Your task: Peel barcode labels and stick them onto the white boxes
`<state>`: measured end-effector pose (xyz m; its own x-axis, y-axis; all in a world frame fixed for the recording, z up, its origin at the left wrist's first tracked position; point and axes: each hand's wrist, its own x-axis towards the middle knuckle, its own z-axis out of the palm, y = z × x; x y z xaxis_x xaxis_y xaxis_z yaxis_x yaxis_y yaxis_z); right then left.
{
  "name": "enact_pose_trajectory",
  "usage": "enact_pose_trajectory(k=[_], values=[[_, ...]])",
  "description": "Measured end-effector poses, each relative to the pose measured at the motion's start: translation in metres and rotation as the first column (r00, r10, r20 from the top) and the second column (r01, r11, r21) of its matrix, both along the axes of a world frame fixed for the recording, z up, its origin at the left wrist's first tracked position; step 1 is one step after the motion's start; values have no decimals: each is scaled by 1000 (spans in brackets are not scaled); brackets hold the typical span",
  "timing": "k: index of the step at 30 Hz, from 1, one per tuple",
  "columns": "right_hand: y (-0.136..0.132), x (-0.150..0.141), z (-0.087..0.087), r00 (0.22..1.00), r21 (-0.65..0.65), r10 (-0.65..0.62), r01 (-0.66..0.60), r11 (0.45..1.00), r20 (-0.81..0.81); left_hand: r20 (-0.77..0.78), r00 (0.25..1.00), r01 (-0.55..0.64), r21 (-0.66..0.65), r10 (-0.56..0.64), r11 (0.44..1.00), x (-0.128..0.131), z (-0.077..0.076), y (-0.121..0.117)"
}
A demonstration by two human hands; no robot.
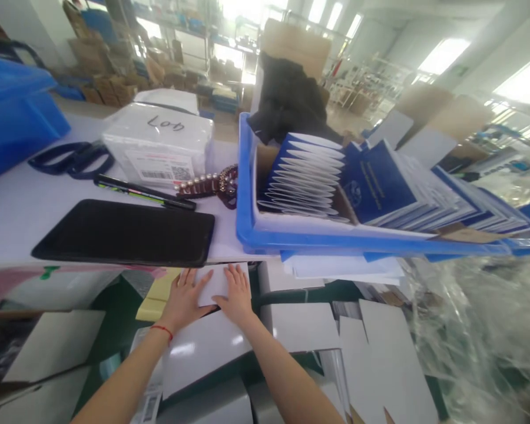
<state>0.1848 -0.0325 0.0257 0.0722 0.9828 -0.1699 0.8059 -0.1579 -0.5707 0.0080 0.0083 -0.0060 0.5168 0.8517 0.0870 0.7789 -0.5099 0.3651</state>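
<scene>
Both hands rest flat on a small white box (pixel 214 281) just below the table edge. My left hand (pixel 186 300) lies on its left side, fingers spread, a red string around the wrist. My right hand (pixel 236 294) covers its right side, fingers stretched out and thumb toward the left one. Under my wrists sits a larger glossy white box (pixel 203 347). Yellow cardboard (pixel 159 294) shows left of my left hand. Another white box (pixel 298 325) is to the right of my right hand.
On the table are a black phone (pixel 128 232), a pen (pixel 143 193), scissors (pixel 70 160), a hair clip (pixel 212 184) and a wrapped white pack (pixel 159 141). A blue tray (pixel 244 194) holds several blue booklets (pixel 375 182). Clear plastic wrap (pixel 477 330) heaps at right.
</scene>
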Motion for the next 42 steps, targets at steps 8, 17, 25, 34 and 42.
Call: enact_pose_trajectory(k=[8, 17, 25, 34, 42], values=[[-10, 3, 5, 989, 111, -52, 68, 991, -140, 22, 999, 50, -10, -49, 999, -2, 2, 6], [-141, 119, 39, 939, 201, -324, 342, 918, -115, 273, 925, -253, -73, 264, 965, -90, -3, -84], [-211, 228, 65, 965, 6, -192, 194, 981, 177, 360, 903, -231, -55, 235, 971, -89, 20, -205], [-194, 235, 54, 869, -81, 79, -44, 996, 488, 161, 935, 333, -79, -317, 940, 140, 87, -162], [-194, 246, 57, 877, -75, 118, -94, 993, 465, 43, 940, 340, -92, -338, 936, 232, 67, -158]])
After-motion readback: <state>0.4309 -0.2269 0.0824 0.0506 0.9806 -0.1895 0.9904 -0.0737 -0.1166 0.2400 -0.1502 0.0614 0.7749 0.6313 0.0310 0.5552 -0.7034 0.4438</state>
